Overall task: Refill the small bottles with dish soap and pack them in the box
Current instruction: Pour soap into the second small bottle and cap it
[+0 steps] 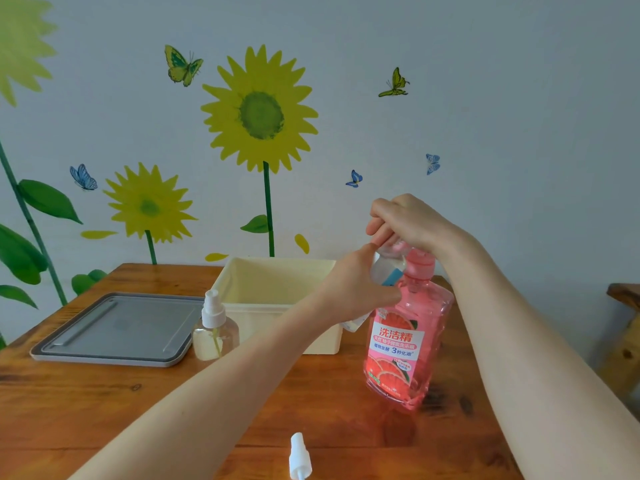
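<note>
pink pump head (420,263): it is covered from above by the right hand (403,220), whose fingers are curled down over it; the spout itself is hidden.
left hand (360,285): it is clamped round a small bottle (389,268), thumb raised toward the right hand's fingertips.
small bottle: clear, with a blue-edged label, it is held tilted with its mouth up against the pump head and its base lower, just left of the dish soap bottle (405,341). its fill level cannot be told.
dish soap bottle: pink, see-through and upright, it bears a grapefruit label and is seen standing on the wooden table (104,403).
box (256,317): cream plastic and open-topped, it is set just left of and behind the dish soap bottle, partly crossed by the left forearm.
spray bottle (214,332): clear with a white spray top fitted, it is placed left of the dish soap bottle, just beside the box's front left corner.
grey tray (117,329): it is laid flat, farthest left of the dish soap bottle, beyond the spray bottle.
loose spray head (299,457): white, it is left lying on the table, nearer the camera than the dish soap bottle and to its left.
wall: a sunflower decal (259,112) and butterflies are seen behind the dish soap bottle.
</note>
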Motion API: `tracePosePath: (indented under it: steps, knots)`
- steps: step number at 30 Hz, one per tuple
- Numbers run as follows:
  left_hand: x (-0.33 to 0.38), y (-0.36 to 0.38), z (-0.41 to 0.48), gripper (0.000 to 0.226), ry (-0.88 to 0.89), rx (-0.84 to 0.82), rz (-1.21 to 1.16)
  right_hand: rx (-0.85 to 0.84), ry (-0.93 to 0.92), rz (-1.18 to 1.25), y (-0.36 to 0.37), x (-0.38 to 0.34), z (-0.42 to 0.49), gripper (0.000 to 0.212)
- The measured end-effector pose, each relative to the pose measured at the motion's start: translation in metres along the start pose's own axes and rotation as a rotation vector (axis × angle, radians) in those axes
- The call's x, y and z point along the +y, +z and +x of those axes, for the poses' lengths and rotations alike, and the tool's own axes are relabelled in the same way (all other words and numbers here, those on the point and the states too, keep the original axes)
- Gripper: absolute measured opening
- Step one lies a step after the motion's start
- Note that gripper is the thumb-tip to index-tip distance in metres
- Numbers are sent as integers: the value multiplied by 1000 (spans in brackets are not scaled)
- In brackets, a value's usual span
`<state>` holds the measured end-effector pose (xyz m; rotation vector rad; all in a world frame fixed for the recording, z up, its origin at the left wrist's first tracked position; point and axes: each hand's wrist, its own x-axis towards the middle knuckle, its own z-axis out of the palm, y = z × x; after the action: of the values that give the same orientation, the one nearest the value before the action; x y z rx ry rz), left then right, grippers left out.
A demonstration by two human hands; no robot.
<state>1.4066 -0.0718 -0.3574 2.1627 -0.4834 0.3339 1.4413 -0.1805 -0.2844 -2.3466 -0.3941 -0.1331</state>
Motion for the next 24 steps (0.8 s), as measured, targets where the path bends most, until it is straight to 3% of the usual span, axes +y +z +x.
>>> tracePosePath:
  steps: [6, 17, 24]
  knots:
    - [3, -5, 2, 42, -1, 15, 9, -65, 25, -1, -6, -8, 1, 39]
    - [-1, 7, -8, 46, -89, 89, -197, 45, -78, 204, -13, -7, 0, 31]
    - [-3, 3, -15, 68, -184, 106, -294, 163, -147, 20, -16, -7, -4, 18]
